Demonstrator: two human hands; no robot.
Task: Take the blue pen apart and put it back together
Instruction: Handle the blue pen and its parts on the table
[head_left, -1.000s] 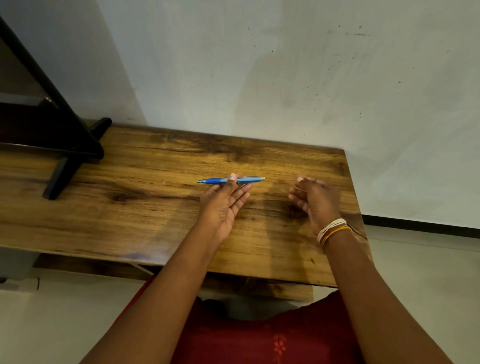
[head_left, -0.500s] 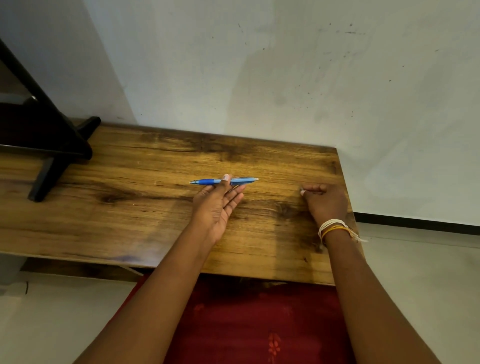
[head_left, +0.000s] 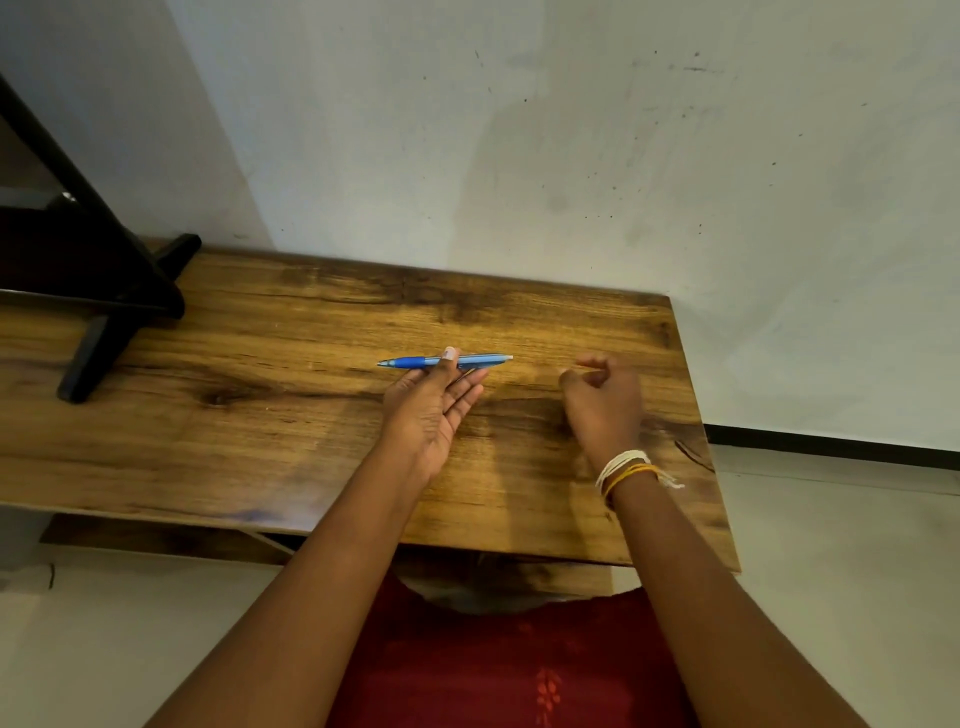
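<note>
The blue pen (head_left: 480, 359) lies level just above the wooden table (head_left: 249, 426), whole, with its tip pointing left and its white end pointing right. My left hand (head_left: 428, 413) holds it near the middle, the thumb pressed on top and the fingertips underneath, palm turned partly up. My right hand (head_left: 605, 402) hovers to the right of the pen's white end, a short gap away from it. Its fingers are curled in loosely and I see nothing in them. Thread bands circle the right wrist.
A black stand (head_left: 98, 301) with a foot sits on the table's far left. The white wall (head_left: 519, 156) runs right behind the table. The table's right edge (head_left: 696, 415) is close to my right hand, with floor beyond.
My right hand, which rested as a fist on the table half a second ago, has lifted and come left toward the pen's end. My left hand keeps the pen in the same place.
</note>
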